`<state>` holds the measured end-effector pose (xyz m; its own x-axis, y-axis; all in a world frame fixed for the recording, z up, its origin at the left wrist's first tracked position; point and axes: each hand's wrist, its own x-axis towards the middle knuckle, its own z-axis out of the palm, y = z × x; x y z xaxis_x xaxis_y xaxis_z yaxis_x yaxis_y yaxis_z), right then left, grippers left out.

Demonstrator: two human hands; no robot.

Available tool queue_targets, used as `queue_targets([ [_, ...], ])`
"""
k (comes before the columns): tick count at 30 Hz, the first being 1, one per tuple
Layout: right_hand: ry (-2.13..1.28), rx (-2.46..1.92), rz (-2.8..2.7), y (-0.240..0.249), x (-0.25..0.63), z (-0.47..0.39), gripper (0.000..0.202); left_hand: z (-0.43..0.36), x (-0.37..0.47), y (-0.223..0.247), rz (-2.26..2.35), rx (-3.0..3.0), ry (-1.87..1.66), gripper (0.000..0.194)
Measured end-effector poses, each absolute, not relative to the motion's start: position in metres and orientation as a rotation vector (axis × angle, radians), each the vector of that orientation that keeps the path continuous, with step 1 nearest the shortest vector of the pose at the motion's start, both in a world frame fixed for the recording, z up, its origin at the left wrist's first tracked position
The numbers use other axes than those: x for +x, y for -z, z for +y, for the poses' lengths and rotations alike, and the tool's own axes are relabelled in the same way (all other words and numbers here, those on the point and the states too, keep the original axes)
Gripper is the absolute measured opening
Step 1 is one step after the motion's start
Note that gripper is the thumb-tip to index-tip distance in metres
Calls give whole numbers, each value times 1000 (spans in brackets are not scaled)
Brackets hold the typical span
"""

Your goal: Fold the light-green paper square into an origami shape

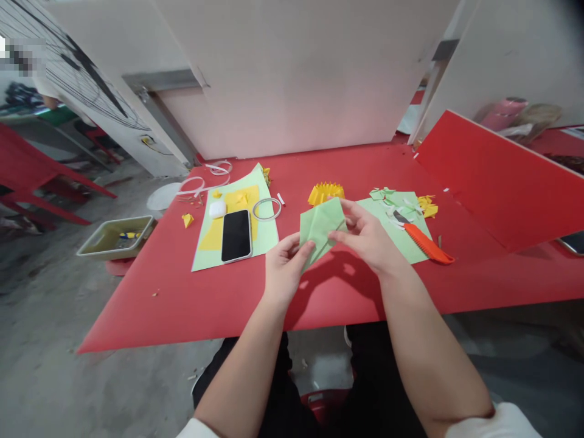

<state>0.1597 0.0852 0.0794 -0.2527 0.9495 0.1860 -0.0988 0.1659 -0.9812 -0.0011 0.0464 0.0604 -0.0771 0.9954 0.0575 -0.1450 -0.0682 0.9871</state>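
A folded sheet of light green paper is held up just above the red table, between both hands. My left hand pinches its lower left edge, thumb in front. With thumb and fingers, my right hand grips the right side; a crease runs down the paper there. Right behind it sits a yellow pleated paper piece. To the right, a box cutter with an orange handle lies on green paper among folded green pieces.
On the red table, a phone, a white case and a tape ring lie over green and yellow sheets at left. A red board leans at right. A bin stands beyond the left edge.
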Motion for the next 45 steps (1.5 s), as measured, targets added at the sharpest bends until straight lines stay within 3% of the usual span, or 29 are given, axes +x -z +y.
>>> queue_targets([
  [4,-1388,-921,-1455,-82,161,83,24,44,-4,-61,1268,1316,-1312,19],
  [7,-1391,-969,-1421,-83,162,82,16,43,-4,-60,1323,1441,-1233,20],
  [26,-1342,-939,-1334,-85,154,77,17,37,0,-65,1467,1658,-1216,26],
  [36,-1112,-957,-1104,-81,158,87,19,40,-1,-63,1394,1603,-1206,17],
  [45,-948,-1000,-960,-74,180,101,18,42,0,-58,1309,1484,-1156,21],
])
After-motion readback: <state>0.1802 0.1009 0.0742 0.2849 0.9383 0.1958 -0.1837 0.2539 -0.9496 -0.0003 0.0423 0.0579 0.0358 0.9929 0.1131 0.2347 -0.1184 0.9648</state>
